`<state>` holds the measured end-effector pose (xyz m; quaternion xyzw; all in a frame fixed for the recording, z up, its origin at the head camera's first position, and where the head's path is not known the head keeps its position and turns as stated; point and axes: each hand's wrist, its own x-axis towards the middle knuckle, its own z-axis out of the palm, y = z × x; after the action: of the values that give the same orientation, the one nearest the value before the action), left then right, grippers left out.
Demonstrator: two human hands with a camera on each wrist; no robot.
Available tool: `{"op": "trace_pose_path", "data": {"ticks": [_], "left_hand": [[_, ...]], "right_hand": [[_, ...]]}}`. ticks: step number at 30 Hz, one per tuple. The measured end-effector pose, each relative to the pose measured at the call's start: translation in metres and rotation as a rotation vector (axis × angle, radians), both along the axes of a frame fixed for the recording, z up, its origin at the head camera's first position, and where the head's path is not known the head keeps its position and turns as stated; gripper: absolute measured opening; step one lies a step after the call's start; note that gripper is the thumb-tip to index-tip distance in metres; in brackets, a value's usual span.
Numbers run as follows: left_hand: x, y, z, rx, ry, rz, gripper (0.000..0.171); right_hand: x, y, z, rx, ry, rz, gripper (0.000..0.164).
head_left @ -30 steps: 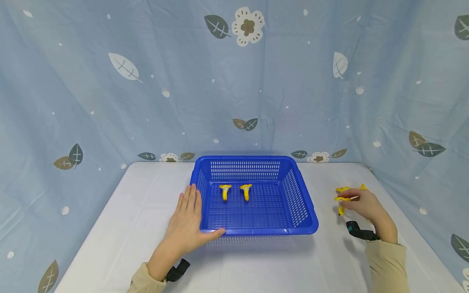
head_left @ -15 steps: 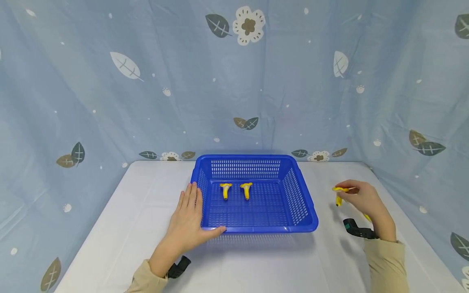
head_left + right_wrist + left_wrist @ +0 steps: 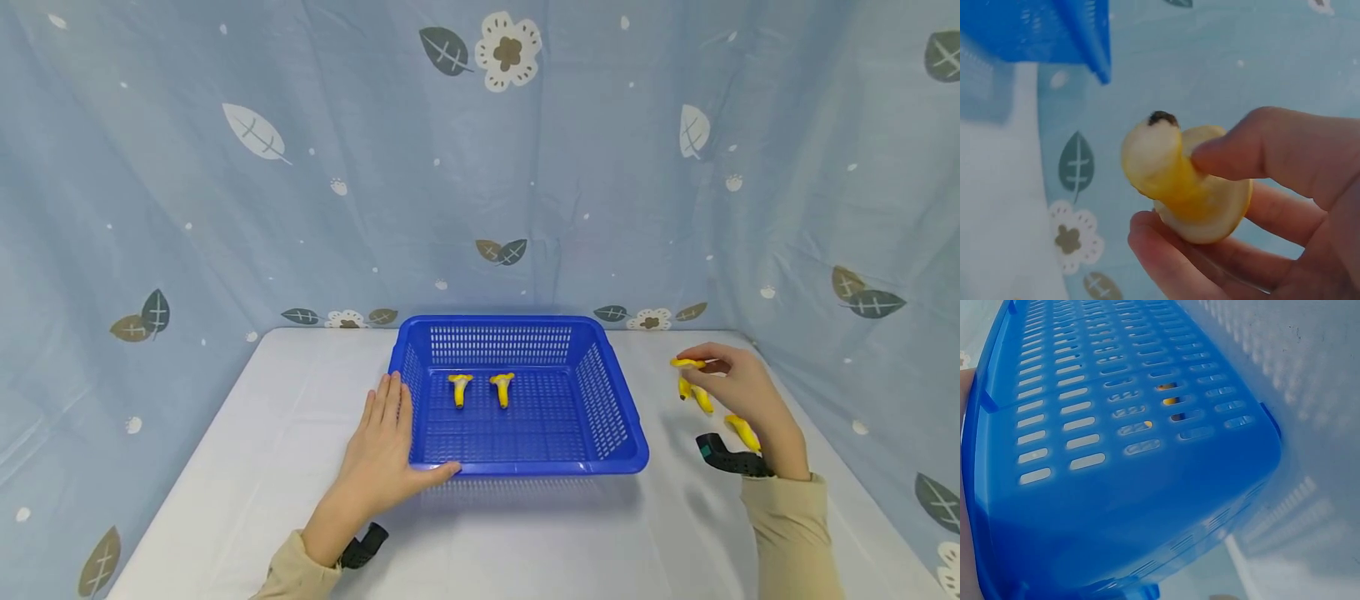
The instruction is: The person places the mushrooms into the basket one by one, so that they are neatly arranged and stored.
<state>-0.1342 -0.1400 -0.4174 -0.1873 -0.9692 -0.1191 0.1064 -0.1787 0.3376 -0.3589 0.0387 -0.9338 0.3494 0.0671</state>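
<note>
My right hand (image 3: 738, 387) holds a small toy banana (image 3: 686, 364) above the right side of the table, pinched between thumb and fingers. In the right wrist view this toy banana (image 3: 1166, 165) shows a yellow stem with a dark tip and a wide pale flare. Below that hand lie more yellow toy bananas, one (image 3: 742, 433) near the wrist. My left hand (image 3: 378, 454) rests with straight fingers on the left rim of the blue basket (image 3: 525, 468), thumb along its front rim. Inside stand or lie two toy bananas (image 3: 460, 390), side by side. The left wrist view shows the slotted basket wall (image 3: 1085, 506).
A white-covered table (image 3: 525, 550) carries everything. Behind it and at both sides hangs a blue curtain (image 3: 337, 250) with leaf and flower prints. The basket's right rim stands between its inside and my right hand.
My right hand has lifted the toy banana and moved slightly back and left, uncovering other toy bananas on the table. My left hand stays at the basket rim.
</note>
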Motion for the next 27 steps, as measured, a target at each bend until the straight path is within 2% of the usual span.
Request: {"op": "trace_pose_path", "data": {"ticks": [8,13,27], "left_hand": [[0.0,0.001,-0.001,0.002,0.033,-0.006,0.13],[0.0,0.001,-0.001,-0.008,0.019,0.001,0.129],[0.001,0.0,0.0,0.0,0.002,0.002,0.129]], "right_hand": [[-0.003,-0.013,0.017,-0.043,0.023,-0.038,0.041],[-0.006,-0.026,0.029,-0.065,0.041,-0.049,0.04],[-0.024,-0.064,0.048,-0.116,0.078,0.031,0.034]]}}
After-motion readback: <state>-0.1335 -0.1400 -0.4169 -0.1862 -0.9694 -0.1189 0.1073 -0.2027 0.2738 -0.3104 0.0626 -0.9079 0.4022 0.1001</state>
